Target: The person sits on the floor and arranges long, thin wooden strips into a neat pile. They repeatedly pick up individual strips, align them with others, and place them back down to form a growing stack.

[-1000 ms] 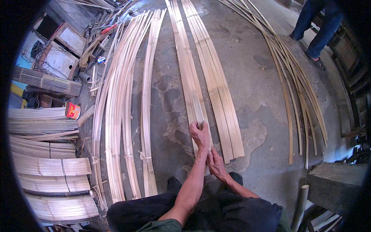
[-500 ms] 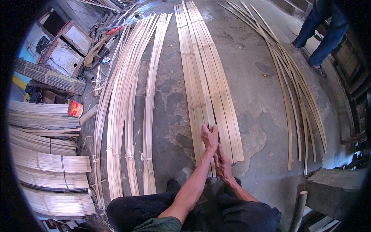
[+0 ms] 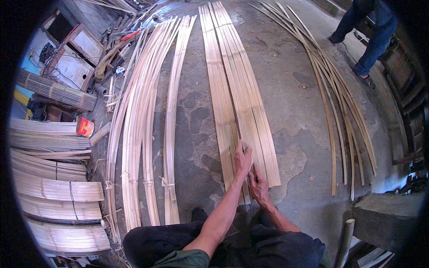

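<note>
Long, pale bamboo strips (image 3: 250, 98) lie side by side on the floor ahead of me, with a narrow dark gap running lengthwise between two groups. At their near part my left hand (image 3: 242, 160) is closed, its thumb and fingers gripping a bamboo strip (image 3: 245, 194) by the gap. Just behind and to the right, my right hand (image 3: 259, 184) is closed at the same strip's edge, its fingers partly hidden. The strip's near end shows between my wrists.
Tied bamboo bundles (image 3: 134, 161) lie to the left, beyond them stacked slats (image 3: 62, 192) and a red tin (image 3: 85, 127). Thin loose strips (image 3: 333, 85) lie right. A person's legs (image 3: 373, 40) stand far right. A concrete block (image 3: 384, 214) and pole (image 3: 345, 243) are near right.
A strip that overlapped the others at the middle now lies in line with the right group, leaving a thin gap. My hands stay nearly in place. The person's legs shifted slightly.
</note>
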